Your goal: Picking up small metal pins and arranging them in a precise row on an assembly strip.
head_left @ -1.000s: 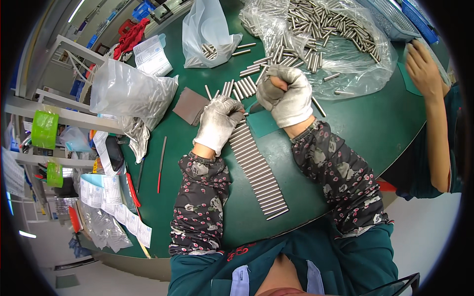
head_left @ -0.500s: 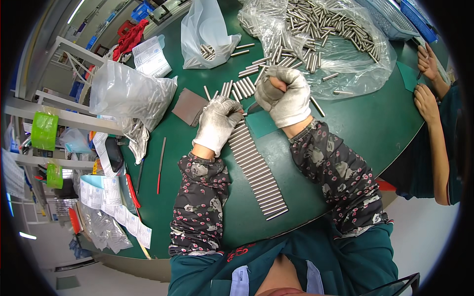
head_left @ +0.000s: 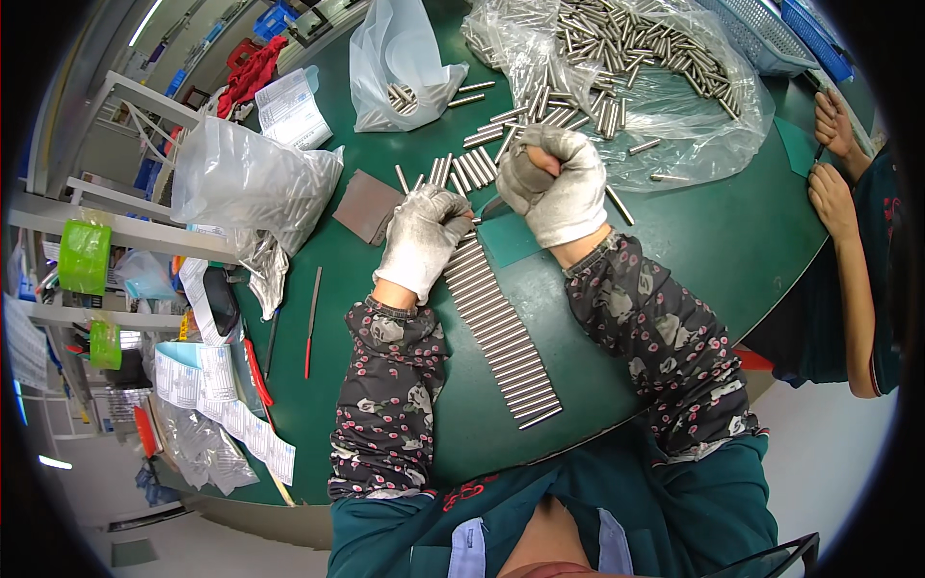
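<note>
My left hand [head_left: 424, 239], in a white glove, pinches a short metal pin [head_left: 469, 234] just above the top of a neat column of metal pins [head_left: 501, 337] laid side by side. My right hand [head_left: 557, 188], also gloved with a bare thumb tip showing, is closed round a thin dark tool [head_left: 491, 206]. Its tip points toward the pinched pin; the grip hides the rest, so its kind is unclear. Under the right wrist lies a green sheet [head_left: 508, 239]. Loose pins [head_left: 472, 171] lie just beyond both hands.
A clear bag [head_left: 674, 154] spills a heap of pins at the far right. Further bags [head_left: 400, 67] [head_left: 255, 178] stand at the left, near a brown square sheet [head_left: 368, 207] and a red-handled file [head_left: 313, 323]. A co-worker's hands [head_left: 833, 188] hold a thin tool at right.
My hands and the pin column stay almost where they were. The co-worker's hands at the right shift slightly.
</note>
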`<action>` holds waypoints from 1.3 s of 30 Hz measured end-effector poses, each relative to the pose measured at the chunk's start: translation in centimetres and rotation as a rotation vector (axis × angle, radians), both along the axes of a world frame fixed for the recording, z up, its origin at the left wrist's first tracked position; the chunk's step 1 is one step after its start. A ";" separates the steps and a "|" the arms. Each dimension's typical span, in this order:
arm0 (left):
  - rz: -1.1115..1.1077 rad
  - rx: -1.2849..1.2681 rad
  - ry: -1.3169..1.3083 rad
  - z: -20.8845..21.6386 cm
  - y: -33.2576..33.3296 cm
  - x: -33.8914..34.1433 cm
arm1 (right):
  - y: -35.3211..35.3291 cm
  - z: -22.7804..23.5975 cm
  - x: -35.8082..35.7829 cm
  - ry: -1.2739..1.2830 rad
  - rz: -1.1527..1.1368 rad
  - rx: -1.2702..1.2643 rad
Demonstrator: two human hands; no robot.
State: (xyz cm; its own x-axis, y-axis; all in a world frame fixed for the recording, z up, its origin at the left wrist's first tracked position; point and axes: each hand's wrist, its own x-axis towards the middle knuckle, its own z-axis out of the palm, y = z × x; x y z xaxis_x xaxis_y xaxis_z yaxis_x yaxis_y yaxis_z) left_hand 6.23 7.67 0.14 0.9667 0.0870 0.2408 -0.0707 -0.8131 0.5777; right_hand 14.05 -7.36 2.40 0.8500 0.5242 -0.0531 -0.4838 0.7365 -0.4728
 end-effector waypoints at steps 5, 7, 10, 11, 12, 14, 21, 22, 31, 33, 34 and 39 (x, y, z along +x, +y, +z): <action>0.025 -0.007 -0.003 -0.1 0.0 0.1 | 0.1 0.0 -0.1 0.077 -0.030 -0.042; 0.022 0.001 -0.011 0.0 0.0 0.2 | 0.1 -1.0 0.3 -0.213 0.064 -0.060; 0.018 0.014 -0.024 -0.1 0.1 0.3 | -0.1 -0.9 0.5 -0.258 0.098 0.002; 0.010 0.021 -0.029 -0.1 0.0 0.4 | 0.4 -0.8 0.3 -0.259 0.096 0.000; 0.009 0.023 -0.030 -0.1 0.0 0.4 | 1.6 -0.5 -0.1 -0.253 -0.143 -0.153; 0.009 0.017 -0.029 -0.1 0.1 0.5 | 1.8 -0.6 -0.1 -0.243 -0.387 -0.301; 0.003 0.032 -0.068 -0.7 0.4 0.2 | 0.6 -1.0 0.0 -0.686 -0.061 -0.302; -0.001 0.040 -0.067 -0.8 0.4 0.1 | 0.4 -1.3 0.3 -0.466 0.033 -0.184; 0.011 0.068 -0.104 -0.6 0.1 -0.1 | -0.4 -0.6 0.8 -0.094 -0.024 -0.001; 0.017 0.119 -0.107 -0.4 0.0 -0.1 | -0.3 -0.5 0.6 -0.106 -0.039 -0.008; 0.022 0.129 -0.103 -0.3 0.0 -0.2 | -0.2 -0.5 0.5 -0.122 -0.056 -0.016; 0.028 0.139 -0.098 -0.1 -0.2 -0.1 | 0.0 -0.8 0.5 -0.146 -0.029 0.028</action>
State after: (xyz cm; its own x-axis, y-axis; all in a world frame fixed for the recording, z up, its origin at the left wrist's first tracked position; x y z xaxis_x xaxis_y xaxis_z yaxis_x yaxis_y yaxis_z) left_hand 6.09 7.47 0.07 0.9358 0.0725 0.3450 -0.0975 -0.8872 0.4509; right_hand 14.54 -7.37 1.63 0.8623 0.4989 0.0866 -0.3897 0.7632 -0.5154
